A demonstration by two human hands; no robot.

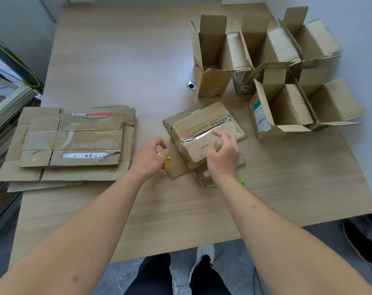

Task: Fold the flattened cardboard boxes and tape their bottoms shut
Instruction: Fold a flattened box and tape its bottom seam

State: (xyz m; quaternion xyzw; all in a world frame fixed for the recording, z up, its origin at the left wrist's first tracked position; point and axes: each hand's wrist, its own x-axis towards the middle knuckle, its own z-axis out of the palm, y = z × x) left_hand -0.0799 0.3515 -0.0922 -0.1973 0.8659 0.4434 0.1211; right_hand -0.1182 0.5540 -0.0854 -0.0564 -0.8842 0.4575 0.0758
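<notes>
A pale wood-grain desk (117, 60) is filling the view, set against white walls, with grey floor and the person's dark trousers showing below its near edge; a stack of flattened boxes (70, 143) is lying at the left, well apart from a cluster of assembled boxes (265, 67) standing open-topped at the far right. Between them, near the middle, the box in hand (204, 135) is being worked on bottom-up, its seam already being covered by a glossy strip of clear tape (202, 138).

The left hand (153, 157) is being held just beside the box, its grip curled round a small yellow object (167, 160), judged to be a tape roll or dispenser, though too much is hidden to tell; the right hand (223, 152) is being rested on the near flap with fingers loosely curled, thumb and forefinger lifted as if something thin is being pinched, and whether the tape end is actually being gripped cannot be told. A green tool (241, 181), possibly a cutter, is lying partly hidden under the right wrist.

Trouble is being risked in several ways: the tape is likely to wrinkle or stick to itself if tension is being lost; the seam may be left gaping if the flaps are not being pressed flat; the green tool may be knocked off the desk by the forearm.
</notes>
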